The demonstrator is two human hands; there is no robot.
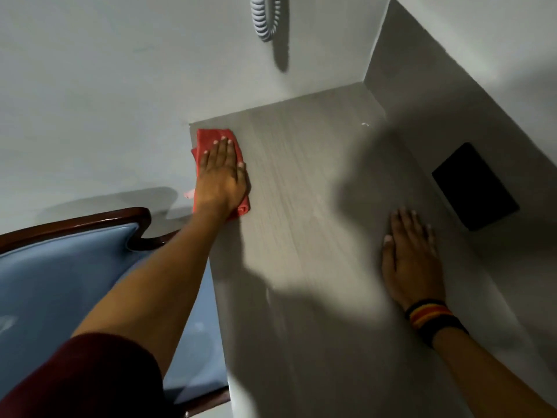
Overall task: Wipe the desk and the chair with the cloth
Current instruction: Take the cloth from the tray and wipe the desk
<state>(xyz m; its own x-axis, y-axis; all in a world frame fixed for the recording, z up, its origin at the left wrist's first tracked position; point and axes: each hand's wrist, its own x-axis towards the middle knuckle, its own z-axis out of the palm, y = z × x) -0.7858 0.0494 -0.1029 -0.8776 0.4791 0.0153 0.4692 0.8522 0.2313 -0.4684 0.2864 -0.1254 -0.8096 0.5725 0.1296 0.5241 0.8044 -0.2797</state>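
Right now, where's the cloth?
In the head view the red cloth lies flat at the desk's far-left corner, pressed under the left hand, just beyond the blue chair.

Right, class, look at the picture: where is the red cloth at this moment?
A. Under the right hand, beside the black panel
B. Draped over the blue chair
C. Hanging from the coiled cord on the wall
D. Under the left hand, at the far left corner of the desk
D: the left hand lies flat on the red cloth at the desk's far left corner.

Cloth point(211, 140) mid hidden under hand point(224, 179)
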